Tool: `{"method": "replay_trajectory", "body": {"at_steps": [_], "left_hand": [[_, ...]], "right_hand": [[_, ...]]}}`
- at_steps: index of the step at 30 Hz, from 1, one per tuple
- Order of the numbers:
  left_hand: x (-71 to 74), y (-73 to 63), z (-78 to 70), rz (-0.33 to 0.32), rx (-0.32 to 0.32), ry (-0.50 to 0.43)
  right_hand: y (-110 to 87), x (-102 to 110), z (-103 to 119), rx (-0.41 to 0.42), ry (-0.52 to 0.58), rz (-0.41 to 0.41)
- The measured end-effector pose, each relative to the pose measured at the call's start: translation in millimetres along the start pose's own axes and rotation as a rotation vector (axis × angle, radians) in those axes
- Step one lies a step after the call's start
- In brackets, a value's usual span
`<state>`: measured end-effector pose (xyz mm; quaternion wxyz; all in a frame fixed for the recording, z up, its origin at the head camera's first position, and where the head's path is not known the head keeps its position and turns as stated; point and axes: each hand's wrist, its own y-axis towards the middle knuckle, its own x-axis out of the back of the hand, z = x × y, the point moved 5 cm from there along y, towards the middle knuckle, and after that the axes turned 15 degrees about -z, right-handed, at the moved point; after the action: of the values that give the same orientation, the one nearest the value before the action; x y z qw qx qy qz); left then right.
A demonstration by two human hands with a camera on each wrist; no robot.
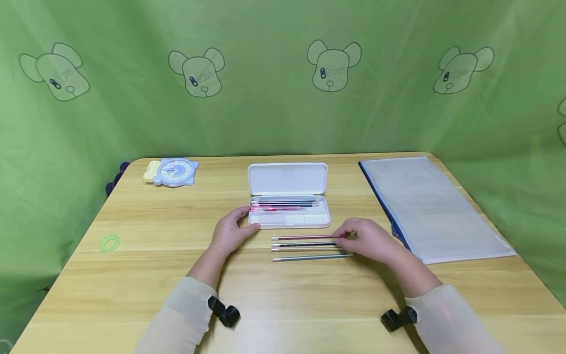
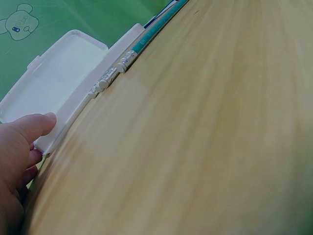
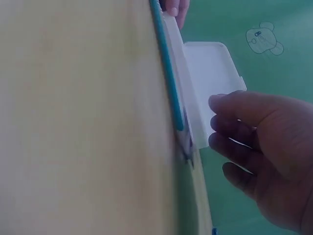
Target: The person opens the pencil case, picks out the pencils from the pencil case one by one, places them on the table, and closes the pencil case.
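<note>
An open white pencil case (image 1: 289, 220) lies on the table with its lid (image 1: 287, 178) tipped back. Several pencils (image 1: 283, 203) are inside it. My left hand (image 1: 231, 231) holds the case's front left corner, thumb on the front rim and fingers at the side, as the left wrist view shows. In front of the case, several pencils lie side by side: a dark red pencil (image 1: 302, 238), a black one, a pale one and a teal pencil (image 1: 309, 257) nearest me. My right hand (image 1: 367, 239) hovers at their right ends, fingers loosely bent. In the right wrist view a gap shows between thumb and fingers.
A translucent zip folder (image 1: 433, 206) with a blue edge lies on the right. At the back left are a blue clock-faced toy (image 1: 176, 172) and a pale yellow block (image 1: 151, 171). A green ring (image 1: 109, 243) lies on the left. Green curtains surround the table.
</note>
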<state>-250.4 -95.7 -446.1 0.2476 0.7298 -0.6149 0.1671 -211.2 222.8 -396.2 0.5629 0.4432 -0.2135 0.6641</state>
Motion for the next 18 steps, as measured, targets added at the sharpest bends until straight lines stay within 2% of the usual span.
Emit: {"method": "replay_trajectory", "body": {"at_steps": [8,18], "left_hand": [[0.0,0.1,1.1,-0.002,0.0,-0.001],[-0.2,0.6,1.3,0.0,0.004,-0.003]], "right_hand": [[40.0,3,6,-0.019,-0.006,-0.04],[83.9,-21,4,-0.119,0.009,-0.01]]}}
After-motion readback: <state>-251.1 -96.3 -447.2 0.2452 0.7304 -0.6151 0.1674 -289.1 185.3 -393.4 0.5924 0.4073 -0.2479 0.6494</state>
